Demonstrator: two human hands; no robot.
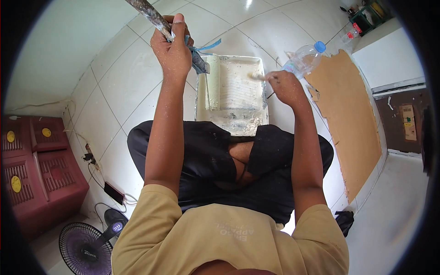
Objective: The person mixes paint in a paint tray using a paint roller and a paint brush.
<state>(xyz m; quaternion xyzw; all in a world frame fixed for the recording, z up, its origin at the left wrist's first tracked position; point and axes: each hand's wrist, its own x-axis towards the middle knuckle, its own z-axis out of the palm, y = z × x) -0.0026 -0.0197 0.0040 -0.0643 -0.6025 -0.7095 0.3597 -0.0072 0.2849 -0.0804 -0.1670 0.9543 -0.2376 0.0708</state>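
My left hand (173, 48) is wrapped around the paint-spattered pole of a paint roller (213, 82), with blue strips tied near its lower end. The roller's pale, paint-coated sleeve lies along the left side of a white paint tray (265, 98). Closed around a short handle, my right hand (286, 87) is at the tray's right edge. What it grips looks like a small paintbrush (257, 76), its blurred, cream-coated tip over the tray. Cream paint covers the tray's ribbed slope, and lumps of it sit at the near right corner.
A clear plastic bottle (305, 59) with a blue cap is just beyond my right hand. Torn cardboard (350, 123) lies on the tiles to the right. At left are a maroon cabinet (50, 165), a fan (87, 247), a phone (114, 193) and cables.
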